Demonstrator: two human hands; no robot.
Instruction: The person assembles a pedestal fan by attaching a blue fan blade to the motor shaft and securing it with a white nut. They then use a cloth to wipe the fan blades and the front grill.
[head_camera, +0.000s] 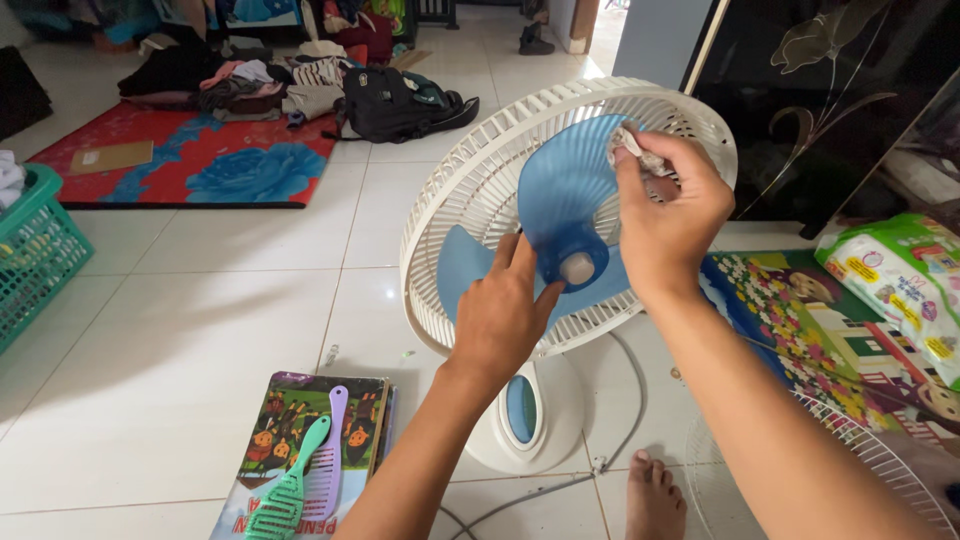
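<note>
On white tile floor, centre: white fan (520, 400), front grille off, blue blades (565, 200) bare | left hand (503, 310) flat, open on lower blade | right hand (668, 205) pinching crumpled cloth (632, 148) against upper blade

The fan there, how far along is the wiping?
Done: the front grille is off, lying on the floor. In hand: the right hand presses a cloth on the upper blue blade while the left hand steadies the blades. Left: the lower blades and the rear guard; the grille is not refitted.
</note>
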